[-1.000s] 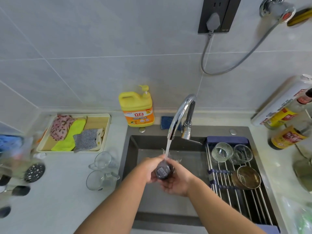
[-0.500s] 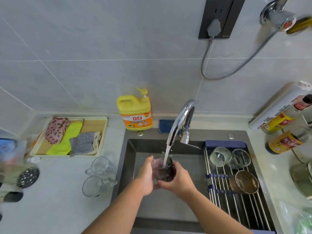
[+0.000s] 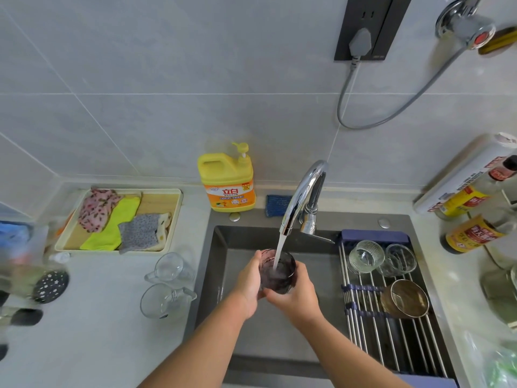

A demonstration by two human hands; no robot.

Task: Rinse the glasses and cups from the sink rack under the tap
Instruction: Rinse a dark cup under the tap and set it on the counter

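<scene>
A dark purple glass (image 3: 277, 271) stands upright under the running chrome tap (image 3: 303, 193), and water pours into it. My left hand (image 3: 249, 281) grips its left side and my right hand (image 3: 296, 296) grips it from the right and below, over the dark sink (image 3: 229, 242). On the sink rack (image 3: 391, 337) at the right lie two clear glasses (image 3: 365, 256) (image 3: 400, 259) and a brownish cup (image 3: 405, 298). Two clear glass mugs (image 3: 170, 268) (image 3: 162, 301) lie on the counter left of the sink.
A yellow detergent bottle (image 3: 227, 180) stands behind the sink beside a blue sponge (image 3: 275, 205). A tray (image 3: 173, 219) holding cloths sits at the back left. Sauce bottles (image 3: 472, 233) and a roll (image 3: 464, 175) crowd the right counter. A cable hangs from the wall socket (image 3: 363, 29).
The glass has turned upright and risen closer to the spout, so the water now falls inside it. Both hands have kept their hold on it.
</scene>
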